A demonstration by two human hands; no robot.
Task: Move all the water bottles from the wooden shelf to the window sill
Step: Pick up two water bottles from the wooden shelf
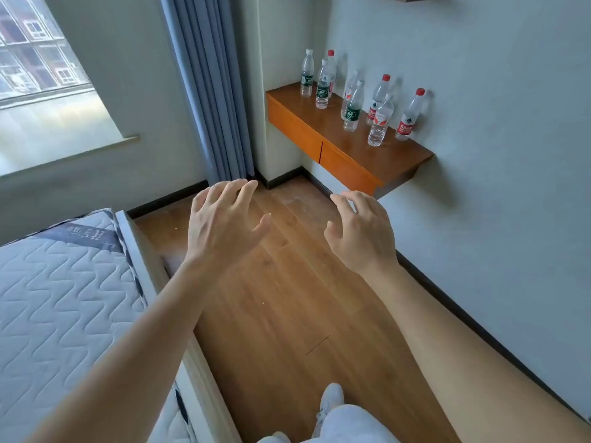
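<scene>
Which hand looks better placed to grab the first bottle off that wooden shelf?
Probably the right hand: open and empty, it hovers nearer the wooden shelf and its water bottles than the left hand.

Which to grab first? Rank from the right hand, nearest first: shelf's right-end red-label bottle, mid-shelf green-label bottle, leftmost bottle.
From right hand:
1. Red-label bottle, right end of shelf.
2. Green-label bottle, middle.
3. Leftmost bottle, far corner.

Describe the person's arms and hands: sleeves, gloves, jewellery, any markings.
The left forearm and the right forearm are bare right to the frame's edge; no sleeve shows. The left hand and the right hand wear no gloves, and no watch, bracelet or ring shows on wrists or fingers. No tattoo or other marking is visible.
</scene>
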